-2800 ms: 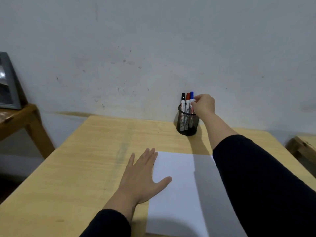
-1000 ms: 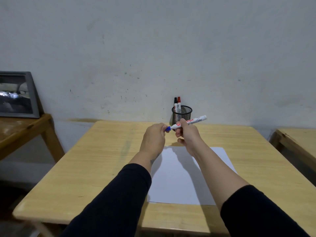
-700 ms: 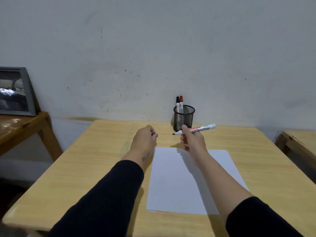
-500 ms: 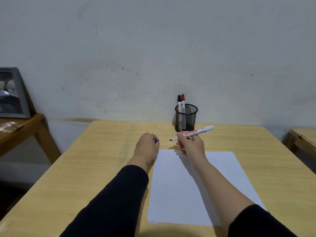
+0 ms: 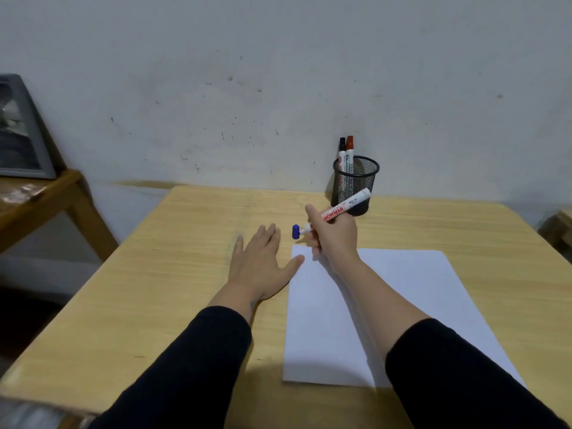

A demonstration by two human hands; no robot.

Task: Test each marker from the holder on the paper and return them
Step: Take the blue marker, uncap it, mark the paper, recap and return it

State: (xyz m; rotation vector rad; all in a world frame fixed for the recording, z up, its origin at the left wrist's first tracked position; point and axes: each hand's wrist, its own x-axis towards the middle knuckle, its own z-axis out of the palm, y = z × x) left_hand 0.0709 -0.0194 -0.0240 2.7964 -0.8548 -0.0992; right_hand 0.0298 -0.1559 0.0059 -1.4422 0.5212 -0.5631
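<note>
My right hand (image 5: 332, 236) grips a white marker (image 5: 346, 209), uncapped, its tip pointing left just above the far left corner of the white paper (image 5: 387, 305). The blue cap (image 5: 296, 231) stands on the table right beside that tip. Flat on the wood lies my left hand (image 5: 258, 264), fingers spread, its thumb touching the paper's left edge. A black mesh holder (image 5: 356, 184) stands by the wall behind my right hand, with a black marker (image 5: 342, 150) and a red marker (image 5: 349, 148) upright in it.
The wooden table (image 5: 185, 274) reaches the white wall. A second wooden table (image 5: 34, 199) at the left carries a grey-framed picture (image 5: 21, 131). Another piece of wooden furniture (image 5: 557, 227) shows at the right edge.
My left hand pulled the blue cap off, set it down on the table and spread flat beside the paper. My right hand lowered the marker toward the paper's far left corner.
</note>
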